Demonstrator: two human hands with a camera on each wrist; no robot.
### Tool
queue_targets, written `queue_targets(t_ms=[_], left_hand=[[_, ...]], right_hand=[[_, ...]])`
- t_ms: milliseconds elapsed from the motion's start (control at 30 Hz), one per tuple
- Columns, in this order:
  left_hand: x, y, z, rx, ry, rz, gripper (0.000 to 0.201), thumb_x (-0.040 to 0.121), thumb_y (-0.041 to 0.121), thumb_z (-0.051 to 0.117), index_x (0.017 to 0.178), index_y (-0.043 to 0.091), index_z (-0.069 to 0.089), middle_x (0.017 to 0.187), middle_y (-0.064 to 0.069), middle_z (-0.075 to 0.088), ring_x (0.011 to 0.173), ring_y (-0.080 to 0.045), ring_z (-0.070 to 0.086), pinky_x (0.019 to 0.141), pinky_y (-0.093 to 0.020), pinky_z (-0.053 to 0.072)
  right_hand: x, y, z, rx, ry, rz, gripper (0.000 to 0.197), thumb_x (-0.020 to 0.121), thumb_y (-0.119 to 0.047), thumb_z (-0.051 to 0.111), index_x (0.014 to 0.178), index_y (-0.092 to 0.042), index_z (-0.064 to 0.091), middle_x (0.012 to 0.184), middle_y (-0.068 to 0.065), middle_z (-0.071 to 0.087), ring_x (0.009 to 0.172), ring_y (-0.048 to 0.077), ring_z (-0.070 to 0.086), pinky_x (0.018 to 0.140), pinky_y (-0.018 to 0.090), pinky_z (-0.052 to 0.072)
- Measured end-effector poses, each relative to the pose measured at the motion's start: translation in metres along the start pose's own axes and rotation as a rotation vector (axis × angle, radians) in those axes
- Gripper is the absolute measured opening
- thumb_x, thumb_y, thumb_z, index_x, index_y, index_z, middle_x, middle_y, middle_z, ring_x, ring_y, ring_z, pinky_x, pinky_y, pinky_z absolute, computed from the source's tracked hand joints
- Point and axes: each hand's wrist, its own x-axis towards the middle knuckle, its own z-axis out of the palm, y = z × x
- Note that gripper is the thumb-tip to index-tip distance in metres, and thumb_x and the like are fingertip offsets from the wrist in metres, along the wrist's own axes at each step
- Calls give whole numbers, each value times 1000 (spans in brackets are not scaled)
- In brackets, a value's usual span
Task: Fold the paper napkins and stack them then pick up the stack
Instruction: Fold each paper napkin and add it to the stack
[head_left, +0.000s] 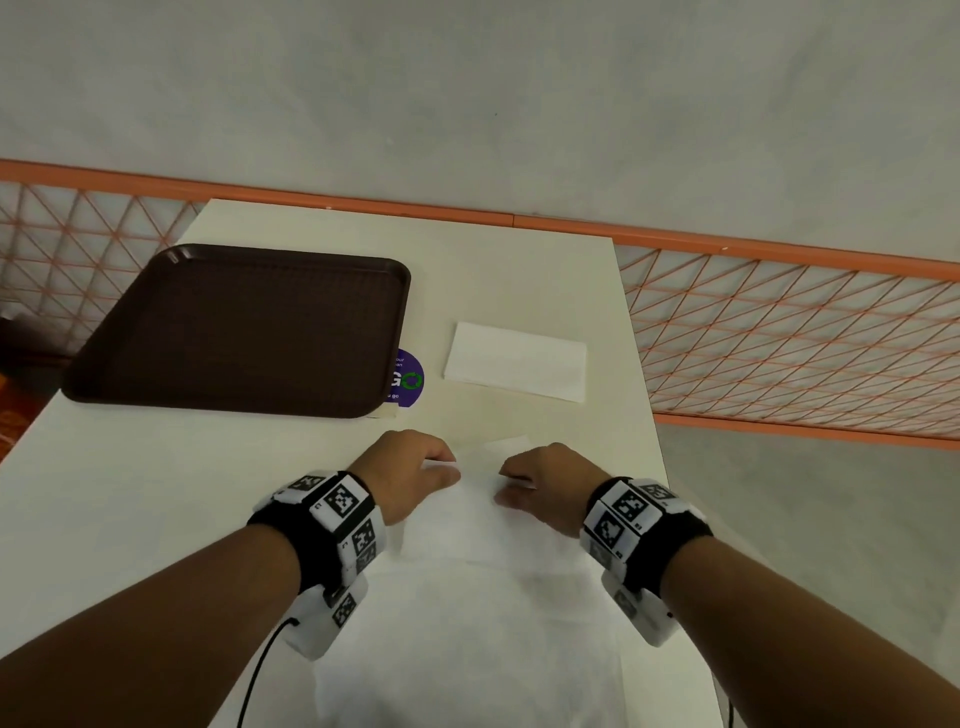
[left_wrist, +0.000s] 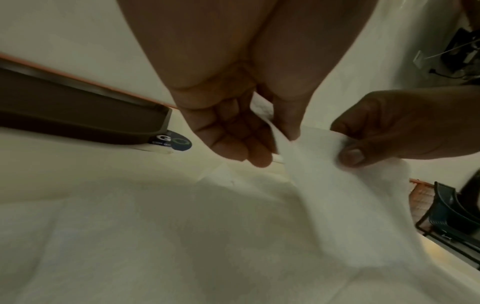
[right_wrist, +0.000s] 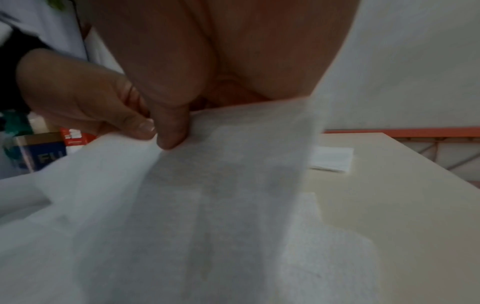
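Both hands are on one open napkin at the near edge of the table. Left hand pinches the napkin's far edge between thumb and curled fingers; the left wrist view shows the sheet lifted off the surface there. Right hand pinches the same edge just beside it, thumb on top, the other fingers hidden behind the paper in the right wrist view. The rest of the napkin drapes toward the person.

A folded napkin lies flat further back on the table, right of centre, well apart from the hands.

A brown tray sits at the left, partly covering a purple round sticker.
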Motion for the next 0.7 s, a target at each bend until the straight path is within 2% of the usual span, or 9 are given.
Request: queue_targets(t_ms=[67,100,200,300,433,500,567,633,700], left_hand=[[0,-8,-4,-14,6,-27,12,88,30,65,89,20,71,91,5,68,89,-11,63,85,-28,50],[0,-13,-5,-22,13,-47,11,87,30,65,87,20,71,88,5,68,87,-12,63,83,-29,50],[-1,-24,-3,-65,12,-116,11,86,30,66,80,22,69,81,4,67,79,-16,63,72,-29,51],[-3,-26,5,-114,-45,-150,11,87,31,65,82,21,69,79,-2,68,63,-18,61,58,-28,52],[1,-25,16,-40,-60,-171,18,88,32,64,90,15,69,76,-2,65,57,-15,58,56,-23,49],[3,-23,22,127,-33,-176,21,90,33,61,97,15,67,84,-1,65,71,-17,60,67,-24,48],[4,-24,28,319,23,-159,26,93,36,55,111,18,62,108,-1,63,96,-20,59,82,-28,46],[2,-25,34,446,88,-77,34,95,37,48,125,20,53,124,1,53,112,-21,52,91,-33,45],[0,-22,42,552,173,142,37,94,34,42,120,15,59,121,-1,57,108,-24,58,85,-34,52]], right_hand=[[-8,8,-5,57,39,32,19,93,-33,57,94,-17,67,87,-3,62,81,14,53,69,24,38],[-12,13,-6,95,64,55,18,93,-33,57,96,-19,67,89,-4,63,82,13,54,69,23,40],[-22,26,1,271,117,145,11,91,-30,61,84,-23,66,80,-7,63,72,9,56,61,15,41],[-32,38,14,462,71,264,18,91,-26,62,78,-15,67,65,1,64,52,9,56,54,19,47],[-34,50,29,447,33,416,22,92,-29,59,74,-17,65,57,2,65,47,11,57,53,21,47],[-29,51,33,297,58,475,14,89,-31,60,82,-19,66,72,2,69,63,13,64,60,21,49],[-26,46,34,88,106,510,22,89,-35,59,107,-23,63,103,0,66,94,18,63,76,27,50],[-26,39,34,-88,180,432,38,93,-38,53,129,-25,51,126,-2,55,114,20,53,92,32,46],[-26,31,37,-186,236,258,46,96,-37,47,139,-23,41,141,-3,44,128,21,41,104,36,38]])
